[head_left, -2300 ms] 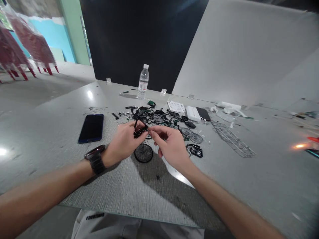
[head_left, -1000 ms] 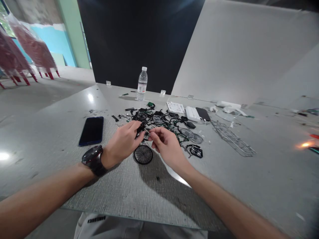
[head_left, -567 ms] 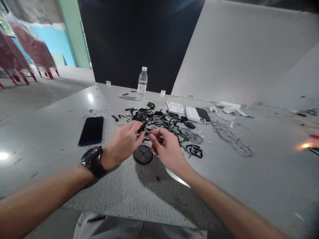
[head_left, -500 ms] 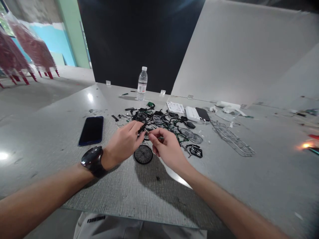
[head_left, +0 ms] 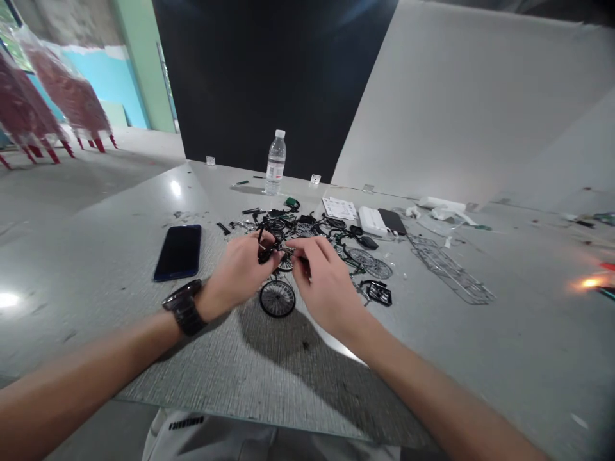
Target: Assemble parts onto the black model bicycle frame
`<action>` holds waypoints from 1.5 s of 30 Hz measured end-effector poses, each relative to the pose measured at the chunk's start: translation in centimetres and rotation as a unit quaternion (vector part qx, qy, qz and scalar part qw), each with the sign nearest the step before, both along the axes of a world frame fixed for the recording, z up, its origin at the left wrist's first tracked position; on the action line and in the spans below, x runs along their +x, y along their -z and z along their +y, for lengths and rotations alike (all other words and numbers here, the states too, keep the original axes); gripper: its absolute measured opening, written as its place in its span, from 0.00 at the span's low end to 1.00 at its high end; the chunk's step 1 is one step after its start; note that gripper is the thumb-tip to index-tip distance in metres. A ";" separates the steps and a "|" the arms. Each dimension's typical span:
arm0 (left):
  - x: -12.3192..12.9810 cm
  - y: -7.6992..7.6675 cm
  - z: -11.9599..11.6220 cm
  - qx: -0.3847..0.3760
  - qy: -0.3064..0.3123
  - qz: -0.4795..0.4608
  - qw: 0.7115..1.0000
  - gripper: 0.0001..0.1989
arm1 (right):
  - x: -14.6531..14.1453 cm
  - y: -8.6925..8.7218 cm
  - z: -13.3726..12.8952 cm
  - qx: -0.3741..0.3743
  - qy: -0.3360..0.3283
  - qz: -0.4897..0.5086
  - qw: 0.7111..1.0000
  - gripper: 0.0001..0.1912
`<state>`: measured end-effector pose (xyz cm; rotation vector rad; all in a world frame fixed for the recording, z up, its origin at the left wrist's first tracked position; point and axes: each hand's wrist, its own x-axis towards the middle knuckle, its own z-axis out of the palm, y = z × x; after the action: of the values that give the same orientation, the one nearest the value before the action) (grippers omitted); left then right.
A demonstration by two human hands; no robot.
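Cut off by the bottom edge, light trousers [head_left: 192,435] under the near edge of the table [head_left: 206,365]. Enters from the lower left corner with the left forearm, wrist bent inward, a black watch [head_left: 185,301] strapped on; comes in from the lower right with the other, slanting up to the centre. Just above a black-rimmed wheel [head_left: 277,299], at the centre of the frame, holds a small black part [head_left: 265,251] clamped between thumb and fingers of the left hand [head_left: 240,269], mostly hidden by them. Curls the right hand [head_left: 331,288] close beside, forefinger reaching left over the thumb; too small and dark there to tell whether closed on anything. Compared with half a second ago, turned at the left wrist, watch face now edge-on, and a black upright bar come into view above the left fingers. Left of centre, a phone [head_left: 177,251]. Behind the hands, a partly covered heap of bicycle parts [head_left: 307,228], too tangled to sort. Farther up, a bottle [head_left: 276,166] upright before a black panel [head_left: 269,77]; blurred at upper left, plastic-wrapped red chairs [head_left: 62,96].
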<state>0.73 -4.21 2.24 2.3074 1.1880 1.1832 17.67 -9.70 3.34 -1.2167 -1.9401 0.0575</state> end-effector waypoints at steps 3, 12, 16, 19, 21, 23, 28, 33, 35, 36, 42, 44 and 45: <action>-0.1 0.1 0.3 -0.095 0.038 -0.046 0.994 0.06 | 0.3 -0.3 0.0 0.066 -0.011 -0.033 0.997 0.13; 0.2 0.1 0.0 -0.369 0.212 -0.236 0.874 0.13 | 1.6 -1.2 0.7 0.105 -0.105 -0.040 0.988 0.12; 0.2 0.2 0.0 -0.408 0.220 -0.263 0.846 0.12 | 1.4 -1.4 0.6 0.112 -0.076 0.019 0.991 0.10; 0.1 0.2 0.0 -0.423 0.216 -0.270 0.837 0.14 | 1.3 -1.4 0.5 0.120 -0.047 0.029 0.991 0.07; 0.1 0.2 0.1 -0.428 0.222 -0.266 0.835 0.15 | 1.4 -1.3 0.4 0.119 -0.072 0.014 0.990 0.10; 0.0 0.1 0.1 -0.426 0.233 -0.252 0.837 0.15 | 1.6 -1.2 0.5 0.105 -0.109 -0.002 0.988 0.14; -0.1 0.0 0.0 -0.424 0.256 -0.241 0.835 0.15 | 2.0 -1.1 0.9 0.066 -0.136 -0.028 0.988 0.21; -0.1 0.0 -0.1 -0.445 0.249 -0.223 0.831 0.15 | 1.9 -0.9 1.0 0.037 -0.127 0.007 0.991 0.18; 0.0 0.1 -0.1 -0.454 0.247 -0.222 0.827 0.14 | 1.8 -0.9 0.9 0.000 -0.126 0.017 0.992 0.17; 0.0 0.2 -0.1 -0.456 0.248 -0.223 0.825 0.14 | 1.7 -0.9 0.9 -0.008 -0.126 0.013 0.992 0.16; -0.1 0.4 0.0 -0.459 0.246 -0.226 0.823 0.14 | 1.6 -0.9 1.1 0.084 -0.106 0.000 0.991 0.09; -0.1 0.2 -0.1 -0.460 0.243 -0.218 0.826 0.14 | 1.6 -0.6 1.0 0.070 -0.101 0.008 0.992 0.12; -0.1 0.1 -0.1 -0.460 0.242 -0.216 0.827 0.14 | 1.6 -0.5 1.0 0.057 -0.103 0.009 0.993 0.14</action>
<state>0.65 -4.36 2.11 1.3646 0.6847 0.6463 19.30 -8.68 3.82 -0.9345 -2.0183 0.0638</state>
